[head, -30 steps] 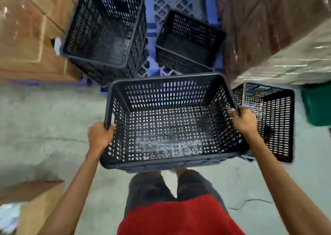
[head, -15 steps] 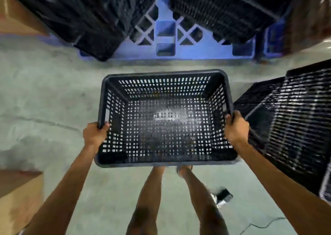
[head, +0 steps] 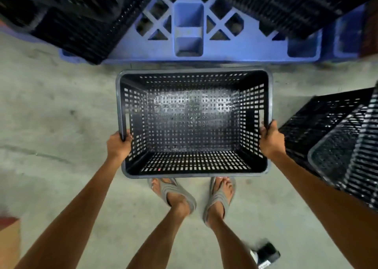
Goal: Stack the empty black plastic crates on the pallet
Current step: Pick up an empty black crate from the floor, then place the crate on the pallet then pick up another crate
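Both hands gripped one empty black crate (head: 194, 123) by its short-side rims: left hand (head: 118, 146) curled over the left rim, right hand (head: 271, 140) curled over the right rim, fingers wrapped inside. The crate was held level above the concrete floor (head: 57, 109), just short of the near edge of the blue pallet (head: 189, 33), in front of the feet (head: 176, 195).

Other black crates sat on the pallet's near-left corner (head: 77, 16) and near-right corner (head: 286, 6); both were blurred.

Risks, as judged:
- Rim-only grips near the back corners could let the crate tip forward.
- It could snag the leaning crates (head: 331, 137) just beside its right side.
- It could clip the pallet edge.
- It could drop onto the toes.
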A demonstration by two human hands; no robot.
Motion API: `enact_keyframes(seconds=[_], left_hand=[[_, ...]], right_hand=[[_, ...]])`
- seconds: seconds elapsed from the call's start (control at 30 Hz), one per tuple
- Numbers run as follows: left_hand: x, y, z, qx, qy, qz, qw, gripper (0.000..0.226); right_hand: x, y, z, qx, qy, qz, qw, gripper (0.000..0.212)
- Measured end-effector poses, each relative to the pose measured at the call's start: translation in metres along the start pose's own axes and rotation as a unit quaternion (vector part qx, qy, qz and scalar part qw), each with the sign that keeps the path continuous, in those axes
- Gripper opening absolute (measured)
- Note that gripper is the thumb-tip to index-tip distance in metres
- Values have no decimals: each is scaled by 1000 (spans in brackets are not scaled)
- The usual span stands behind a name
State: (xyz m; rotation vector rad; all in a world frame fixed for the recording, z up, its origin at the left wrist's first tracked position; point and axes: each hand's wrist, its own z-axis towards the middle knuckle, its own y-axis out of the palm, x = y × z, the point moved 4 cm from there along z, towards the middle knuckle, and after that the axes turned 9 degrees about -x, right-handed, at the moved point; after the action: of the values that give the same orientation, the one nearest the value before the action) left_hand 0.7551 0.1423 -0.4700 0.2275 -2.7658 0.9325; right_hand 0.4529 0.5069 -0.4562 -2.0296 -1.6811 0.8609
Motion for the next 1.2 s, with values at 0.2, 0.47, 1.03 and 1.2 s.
enact_keyframes(seconds=[0.2, 0.47, 1.03, 1.2], left_hand=[[55, -39, -73, -63, -44, 86, 993, 46], [272, -87, -214, -115, 174, 127, 970, 38], [644, -109, 73, 143, 302, 184, 925, 67], [646, -86, 117, 73, 344, 142, 925, 42]], right_hand=[[-38, -62, -58, -117, 20, -31, 992, 51], [-130, -245, -148, -58, -100, 22, 993, 61], [-159, -373, 163, 210, 76, 221, 949, 85], [-142, -355, 189, 303, 107, 228, 919, 51]])
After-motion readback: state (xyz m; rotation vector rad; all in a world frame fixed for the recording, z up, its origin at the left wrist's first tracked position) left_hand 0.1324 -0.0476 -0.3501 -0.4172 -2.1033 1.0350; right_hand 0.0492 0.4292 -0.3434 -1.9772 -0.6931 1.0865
